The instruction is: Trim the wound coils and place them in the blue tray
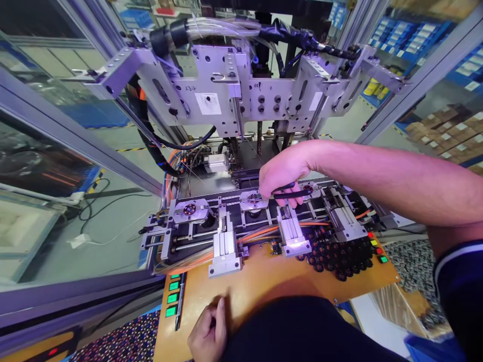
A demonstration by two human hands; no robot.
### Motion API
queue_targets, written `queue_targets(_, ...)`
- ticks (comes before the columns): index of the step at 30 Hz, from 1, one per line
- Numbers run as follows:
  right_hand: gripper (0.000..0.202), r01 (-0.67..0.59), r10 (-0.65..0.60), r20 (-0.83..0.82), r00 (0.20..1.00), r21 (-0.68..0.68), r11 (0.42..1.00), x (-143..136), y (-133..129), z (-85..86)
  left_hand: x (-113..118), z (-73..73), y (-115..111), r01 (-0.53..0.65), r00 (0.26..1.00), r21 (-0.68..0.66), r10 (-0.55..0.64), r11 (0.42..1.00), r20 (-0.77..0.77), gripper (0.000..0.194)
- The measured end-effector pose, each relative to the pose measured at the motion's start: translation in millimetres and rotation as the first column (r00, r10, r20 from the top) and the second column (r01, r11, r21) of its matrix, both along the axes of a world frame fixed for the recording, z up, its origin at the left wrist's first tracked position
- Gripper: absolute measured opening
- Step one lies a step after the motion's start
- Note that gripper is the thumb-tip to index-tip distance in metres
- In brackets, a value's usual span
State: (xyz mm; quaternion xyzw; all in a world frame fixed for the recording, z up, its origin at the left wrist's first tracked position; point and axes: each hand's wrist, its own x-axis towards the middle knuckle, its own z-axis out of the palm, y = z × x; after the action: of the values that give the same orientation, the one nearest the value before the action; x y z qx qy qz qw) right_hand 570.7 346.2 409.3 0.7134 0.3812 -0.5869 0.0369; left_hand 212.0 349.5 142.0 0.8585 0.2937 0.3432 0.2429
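Observation:
My right hand (285, 173) reaches over the machine's row of fixtures, its fingers wrapped round a tool with black handles (298, 194). The tool's tip is hard to see; it is at the middle fixture (253, 201). To the left lies another fixture (191, 210) with a round copper-coloured part, and a third fixture (310, 190) is just right of the hand. My left hand (209, 329) rests low over the orange-brown table (199, 291), fingers curled and thumb up, with nothing visible in it. Many small black round parts (339, 256) are heaped on the table's right side.
A metal plate assembly (222, 95) with cables hangs above the fixtures. Green buttons (172, 297) and a pen (180, 301) are at the table's left; coloured buttons (379, 250) are at the right. Metal frame posts (75, 130) flank the work area. Boxes (449, 130) stand behind.

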Motion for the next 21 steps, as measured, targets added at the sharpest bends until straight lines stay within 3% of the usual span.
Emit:
queue_targets(7,0.017,0.014,-0.014,0.008,1.000,0.014,1.000,-4,1,-5.4,2,5.8,-1,0.002,1.000,0.000,-0.002,1.000,-0.009,0.034)
queue_targets(11,0.017,0.008,-0.012,0.043,0.999,0.093,0.996,-12,-2,-8.2,-1,2.1,-2,0.010,0.999,-0.010,-0.010,1.000,-0.035,0.033)
queue_targets(16,0.015,0.028,-0.023,-0.023,0.999,0.246,0.969,-8,-22,21.1,-2,-2.1,-2,-0.021,0.998,-0.013,0.021,1.000,-0.063,0.035)
queue_targets(21,0.030,0.154,-0.160,0.125,0.979,0.054,0.987,30,-62,45.0,1,-0.6,-3,-0.059,0.996,0.032,0.061,0.998,-0.063,0.033)
